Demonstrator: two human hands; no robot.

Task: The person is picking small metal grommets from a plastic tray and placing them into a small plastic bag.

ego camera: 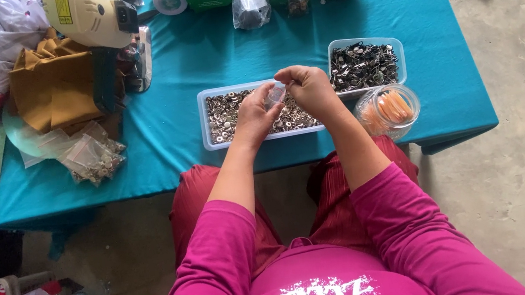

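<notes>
Hands meet over the tray of small metal rings (pixel 224 115) on my bench (pixel 184 63): left hand (pixel 257 116) and right hand (pixel 309 87) both pinch one small clear bag (pixel 276 93). If my pinch slackens, I judge rings could spill past the tray.

A small clear plastic bag (pixel 275 94), pinched above the tray of silvery rings (pixel 221 116).
</notes>
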